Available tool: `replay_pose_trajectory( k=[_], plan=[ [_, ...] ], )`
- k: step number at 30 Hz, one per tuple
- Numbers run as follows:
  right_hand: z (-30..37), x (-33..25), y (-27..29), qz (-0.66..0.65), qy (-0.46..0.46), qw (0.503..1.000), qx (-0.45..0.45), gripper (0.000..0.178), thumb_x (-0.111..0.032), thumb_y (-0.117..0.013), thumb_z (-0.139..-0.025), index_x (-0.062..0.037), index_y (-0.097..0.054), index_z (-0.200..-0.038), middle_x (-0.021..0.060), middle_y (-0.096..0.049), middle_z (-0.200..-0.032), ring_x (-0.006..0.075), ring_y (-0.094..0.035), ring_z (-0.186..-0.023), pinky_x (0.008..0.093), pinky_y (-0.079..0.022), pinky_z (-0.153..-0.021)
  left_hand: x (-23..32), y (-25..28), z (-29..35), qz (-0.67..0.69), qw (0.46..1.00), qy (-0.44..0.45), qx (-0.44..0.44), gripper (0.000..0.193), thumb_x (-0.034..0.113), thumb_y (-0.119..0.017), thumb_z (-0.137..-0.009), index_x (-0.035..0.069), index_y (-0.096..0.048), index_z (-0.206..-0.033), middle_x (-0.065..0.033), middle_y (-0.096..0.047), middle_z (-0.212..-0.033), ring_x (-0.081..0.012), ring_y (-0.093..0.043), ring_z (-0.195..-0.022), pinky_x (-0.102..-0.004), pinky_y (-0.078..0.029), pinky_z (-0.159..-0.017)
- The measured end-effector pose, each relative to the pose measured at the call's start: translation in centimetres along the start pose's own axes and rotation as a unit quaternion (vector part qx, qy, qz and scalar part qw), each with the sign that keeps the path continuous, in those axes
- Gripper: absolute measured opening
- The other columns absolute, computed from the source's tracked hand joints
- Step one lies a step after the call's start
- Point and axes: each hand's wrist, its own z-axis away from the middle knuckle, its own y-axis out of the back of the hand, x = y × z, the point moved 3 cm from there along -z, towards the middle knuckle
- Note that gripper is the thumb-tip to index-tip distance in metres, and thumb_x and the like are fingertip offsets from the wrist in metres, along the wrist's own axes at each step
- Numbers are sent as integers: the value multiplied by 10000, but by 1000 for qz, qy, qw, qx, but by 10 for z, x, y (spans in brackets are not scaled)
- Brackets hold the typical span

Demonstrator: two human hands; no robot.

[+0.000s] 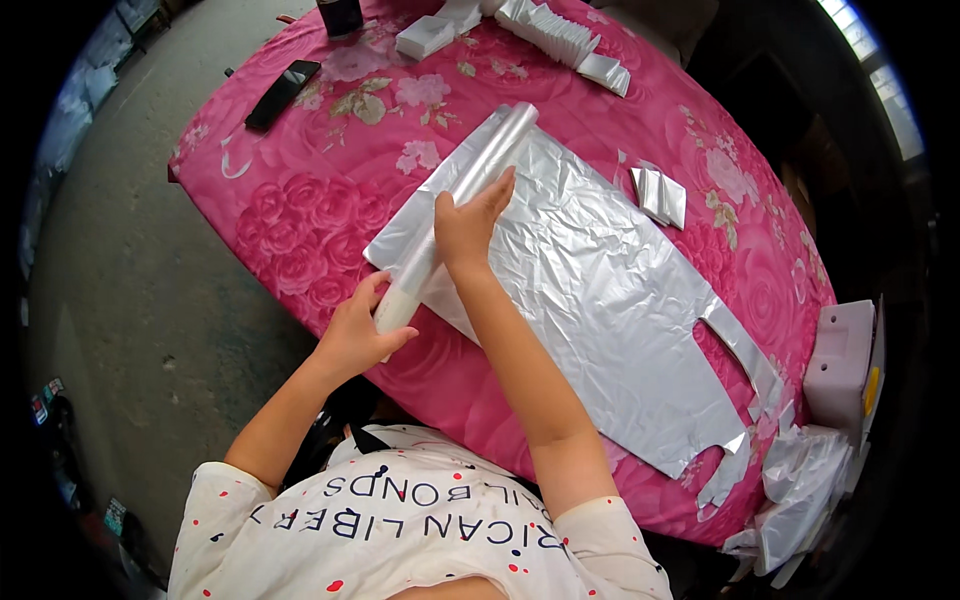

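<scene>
A stack of silvery-white plastic vest bags [590,270] lies flat and slantwise on the table, its cut-out handles toward the lower right. Across its upper left end rests a long roll of clear plastic film [512,130] with a pale end nearest me. My left hand [355,330] is closed round that near end, thumb on one side and fingers on the other. Partway up the roll, my right hand [470,225] lies over it with fingers stretched out and thumb apart; the palm's contact is hidden.
A pink floral cloth [310,225] covers the table. A black phone [283,95] and a dark cup [340,15] are at the far left. White folded packets [550,35] line the far edge; several more [658,197] lie right of the bags. A pale bin [838,360] and clear plastic bags [800,490] stand at right.
</scene>
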Motion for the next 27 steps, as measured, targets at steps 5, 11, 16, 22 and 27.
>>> replay_pose_trajectory(
  k=[5, 11, 16, 22, 27],
  plan=[
    [8, -24, 47, -464, -152, 861, -145, 717, -168, -648, -753, 26, -222, -1296, 146, -529, -979, 200, -578, -802, 341, -502, -761, 5, -23, 13, 357, 906, -18, -227, 625, 253, -718, -718, -36, -460, -1209, -167, -596, -1064, -163, -619, -814, -279, -488, -745],
    [20, -84, 119, -432, -112, 884, -140, 611, -183, -666, -749, 29, -321, -1207, 103, -552, -857, 163, -582, -754, 322, -515, -712, 29, -50, 14, 389, 866, 1, -314, 817, 453, -733, -658, -79, -446, -1207, -197, -619, -964, -195, -637, -748, -299, -534, -605],
    [35, -83, 150, -456, -104, 874, -128, 630, -164, -675, -740, 43, -308, -1208, 114, -545, -857, 169, -585, -750, 310, -513, -703, 21, -72, 18, 333, 835, -16, -437, 832, 481, -713, -684, -67, -424, -1239, -204, -590, -1019, -209, -638, -767, -333, -540, -656],
    [64, -53, 164, -418, -132, 897, -63, 588, -156, -687, -753, 39, -336, -1182, 110, -539, -869, 175, -585, -757, 313, -510, -694, 20, -92, 13, 348, 861, 25, -369, 631, 434, -544, -858, -20, -399, -1271, -131, -579, -1037, -172, -602, -838, -327, -512, -708],
    [79, -11, 155, -392, -171, 904, -31, 565, -139, -691, -766, 43, -346, -1175, 109, -541, -890, 184, -597, -775, 315, -515, -701, 15, -92, 13, 76, 963, -71, -250, 387, 331, -501, -911, 31, -505, -1156, -67, -572, -843, -125, -560, -742, -286, -484, -654]
  ],
)
